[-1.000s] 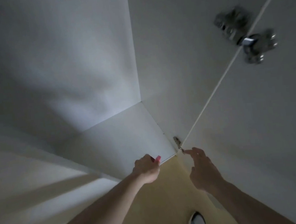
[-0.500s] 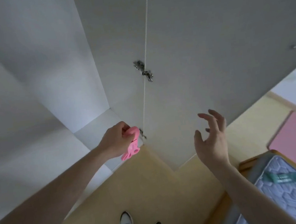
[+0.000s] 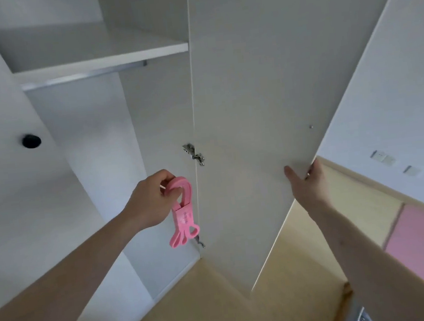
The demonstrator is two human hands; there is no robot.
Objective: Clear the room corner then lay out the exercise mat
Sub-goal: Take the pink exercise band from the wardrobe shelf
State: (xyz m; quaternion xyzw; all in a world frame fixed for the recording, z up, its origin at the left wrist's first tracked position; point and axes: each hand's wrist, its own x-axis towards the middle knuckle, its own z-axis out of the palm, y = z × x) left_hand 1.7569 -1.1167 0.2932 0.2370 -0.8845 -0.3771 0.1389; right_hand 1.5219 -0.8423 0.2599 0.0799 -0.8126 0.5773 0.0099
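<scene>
Here the left hand (image 3: 149,201) is gripping the pink resistance band (image 3: 183,213), hanging lengthwise just before the open wardrobe (image 3: 86,147); the right hand (image 3: 305,184) is clasping the door (image 3: 252,103) edge; the shelf (image 3: 101,59) is lying up-left, nearer the left hand.

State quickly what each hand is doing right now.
Left hand: closed, gripping the pink resistance band.
Right hand: gripping the wardrobe door edge.

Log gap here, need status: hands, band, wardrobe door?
Left hand grips folded pink resistance band. Right hand holds free edge of open wardrobe door. Shelf in view, nothing blocking it.
</scene>
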